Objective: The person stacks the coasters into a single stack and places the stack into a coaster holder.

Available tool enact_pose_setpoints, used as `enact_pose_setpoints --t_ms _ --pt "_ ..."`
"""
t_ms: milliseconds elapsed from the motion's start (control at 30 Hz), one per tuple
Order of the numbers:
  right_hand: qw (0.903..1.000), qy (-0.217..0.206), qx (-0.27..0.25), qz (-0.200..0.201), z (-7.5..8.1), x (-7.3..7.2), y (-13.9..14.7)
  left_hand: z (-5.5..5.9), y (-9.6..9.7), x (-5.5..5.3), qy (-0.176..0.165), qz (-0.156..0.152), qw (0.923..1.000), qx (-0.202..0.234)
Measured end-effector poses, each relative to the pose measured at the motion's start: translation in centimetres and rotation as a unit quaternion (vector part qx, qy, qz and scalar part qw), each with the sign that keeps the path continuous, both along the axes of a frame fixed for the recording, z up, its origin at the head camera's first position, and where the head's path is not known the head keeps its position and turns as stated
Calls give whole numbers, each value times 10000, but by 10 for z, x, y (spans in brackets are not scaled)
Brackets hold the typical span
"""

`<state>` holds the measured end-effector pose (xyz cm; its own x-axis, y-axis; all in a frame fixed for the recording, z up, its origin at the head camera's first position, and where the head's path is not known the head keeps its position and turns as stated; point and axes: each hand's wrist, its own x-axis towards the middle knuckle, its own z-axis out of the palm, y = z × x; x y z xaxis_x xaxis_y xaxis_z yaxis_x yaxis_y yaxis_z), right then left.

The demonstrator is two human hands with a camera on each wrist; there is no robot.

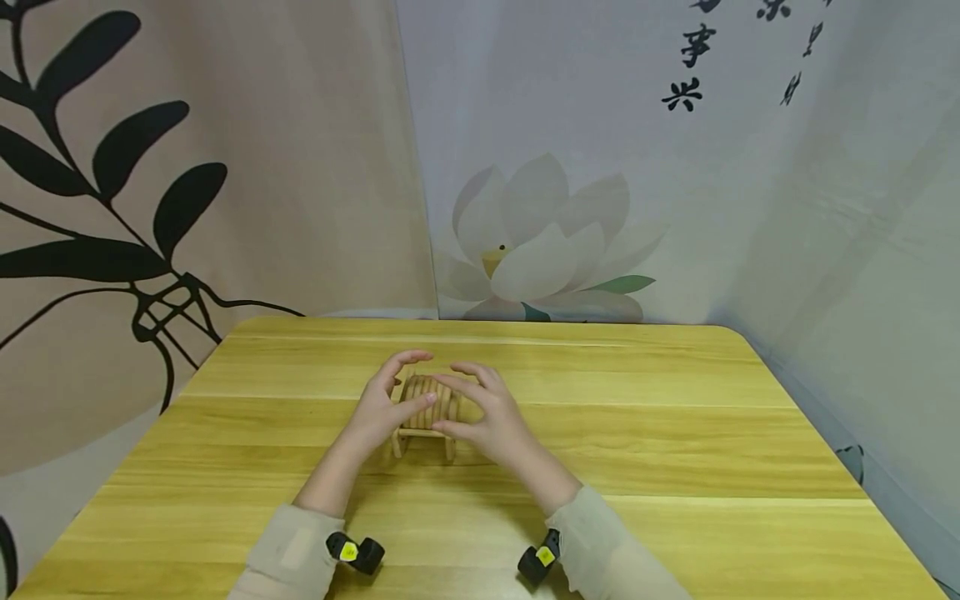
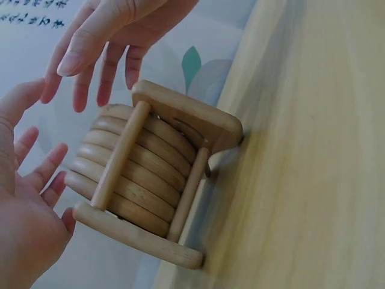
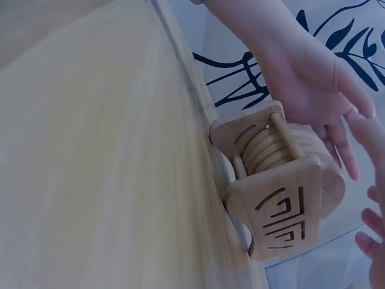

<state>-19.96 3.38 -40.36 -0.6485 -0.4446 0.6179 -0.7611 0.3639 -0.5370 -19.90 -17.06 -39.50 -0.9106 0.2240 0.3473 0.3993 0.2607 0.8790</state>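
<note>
A small wooden rack (image 1: 422, 432) stands on the table, holding several round wooden discs (image 2: 135, 174) upright in a row, like coasters. Carved line patterns mark its end panel (image 3: 283, 220) in the right wrist view. My left hand (image 1: 377, 410) is at the rack's left side, fingers loosely bent and spread, its thumb over the discs in the head view. On the right side my right hand (image 1: 491, 414) curves likewise, thumb and fingers apart. Both thumb tips come close to each other above the discs. Neither hand grips the rack or a disc.
The wooden table (image 1: 675, 467) has light yellow planks and rounded far corners. Behind it hangs a curtain (image 1: 315, 167) with printed dark leaves, and a lotus print (image 1: 547, 242) is on the panel beside it. Small black cameras (image 1: 363, 554) sit at both sleeve cuffs.
</note>
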Motion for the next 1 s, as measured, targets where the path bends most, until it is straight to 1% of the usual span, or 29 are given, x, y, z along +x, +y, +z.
enact_pose_setpoints --t_ms 167,433,600,867,1000 --pt "9999 -71 -83 -55 0 4 7 8 3 4 10 -23 10000 -92" --pt "9999 12 -125 -118 2 6 23 20 8 11 60 11 9998 -180" --pt "9997 55 -38 -230 4 9 35 25 11 13 210 6 9996 -162" --pt "9988 210 148 -422 3 11 57 29 16 15 306 48 9993 -228" --pt "9979 245 311 -504 4 13 71 27 16 19 215 55 9994 -261"
